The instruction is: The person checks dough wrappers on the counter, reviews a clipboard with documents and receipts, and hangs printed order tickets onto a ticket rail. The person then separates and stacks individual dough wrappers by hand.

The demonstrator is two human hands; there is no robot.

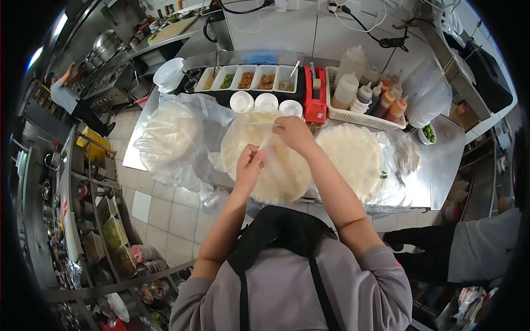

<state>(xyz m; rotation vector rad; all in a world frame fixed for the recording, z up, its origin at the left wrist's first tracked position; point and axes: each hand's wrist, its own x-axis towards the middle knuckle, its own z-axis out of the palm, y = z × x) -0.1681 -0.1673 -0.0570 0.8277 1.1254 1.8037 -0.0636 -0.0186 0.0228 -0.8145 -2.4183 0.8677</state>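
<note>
A large stack of round, thin flatbread sheets [281,182] lies in front of me on the steel table. Over it, my left hand [250,164] is closed in a pinch on a thin translucent sheet [269,148]. The same sheet runs up to my right hand [292,132], whose fingers are pinched on its other end. Whether this sheet is plastic film or a peeled flatbread layer, I cannot tell. To the right lies a second pale round stack [350,160]. On the left sits another round stack [168,135], covered by clear plastic.
Topping trays [247,78] and white bowls [266,102] line the table's back. A red tape dispenser [315,95] stands beside a basket [364,118] of squeeze bottles. Crumpled foil [398,165] lies right. One person [480,248] stands behind right, another [69,94] far left.
</note>
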